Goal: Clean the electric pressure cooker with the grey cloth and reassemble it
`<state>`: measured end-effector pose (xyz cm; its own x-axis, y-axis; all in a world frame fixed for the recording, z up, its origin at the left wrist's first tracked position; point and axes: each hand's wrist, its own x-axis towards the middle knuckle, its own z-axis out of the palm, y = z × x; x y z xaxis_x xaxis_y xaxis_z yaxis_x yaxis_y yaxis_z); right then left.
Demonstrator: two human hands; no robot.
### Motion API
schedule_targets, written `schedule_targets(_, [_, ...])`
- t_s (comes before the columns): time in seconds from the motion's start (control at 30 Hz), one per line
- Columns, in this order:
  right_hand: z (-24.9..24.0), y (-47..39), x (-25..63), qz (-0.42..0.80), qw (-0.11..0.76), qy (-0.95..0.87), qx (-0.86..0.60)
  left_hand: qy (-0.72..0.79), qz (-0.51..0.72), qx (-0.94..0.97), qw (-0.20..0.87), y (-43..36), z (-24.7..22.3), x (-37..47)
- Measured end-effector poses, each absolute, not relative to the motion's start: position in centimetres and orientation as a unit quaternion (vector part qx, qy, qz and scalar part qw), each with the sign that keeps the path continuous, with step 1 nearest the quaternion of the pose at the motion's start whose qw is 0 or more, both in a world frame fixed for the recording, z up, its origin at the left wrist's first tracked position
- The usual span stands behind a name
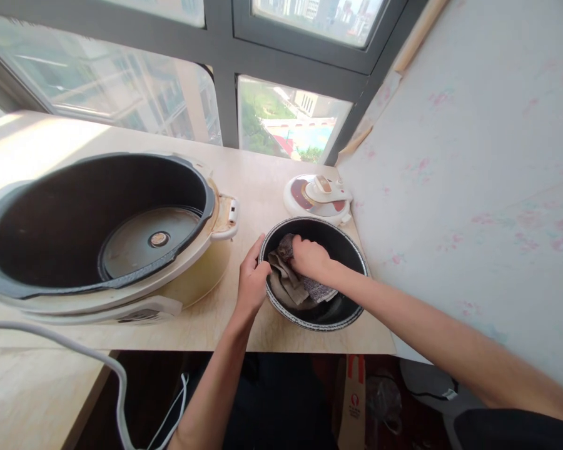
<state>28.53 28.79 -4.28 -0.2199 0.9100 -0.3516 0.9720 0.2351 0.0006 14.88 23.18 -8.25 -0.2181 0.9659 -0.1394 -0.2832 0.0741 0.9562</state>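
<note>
Your right arm (pixel 403 315) reaches over the dark pot (pixel 342 251), letting your right hand (pixel 311 257) grip a bunched cloth (pixel 288 281) inside. Your left hand (pixel 254 280) clasps the pot's edge, probably steadying it. That pot stands on the counter (pixel 256 187), between the large cooker (pixel 94 187) and the wall (pixel 469 169), a lid (pixel 316 197) behind.

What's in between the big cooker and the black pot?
In the head view: a strip of countertop and the left hand, holding the pot's rim.
</note>
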Motion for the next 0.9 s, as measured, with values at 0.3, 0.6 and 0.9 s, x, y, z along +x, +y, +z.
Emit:
schedule_targets(0.3, [-3.9,26.7,27.0,-0.215,0.177,0.867,0.413,0.513,0.618,0.271,0.53,23.8,-6.4,16.1])
schedule_targets(0.6, [-2.3,28.6,32.0,-0.36,0.323,0.805,0.343,0.493,0.649,0.262,0.517,23.5,-6.3,16.4])
schedule_targets(0.9, [-4.6,30.7,32.7,-0.134,0.247,0.913,0.297,0.52,0.627,0.288,0.504,23.7,-6.8,15.9])
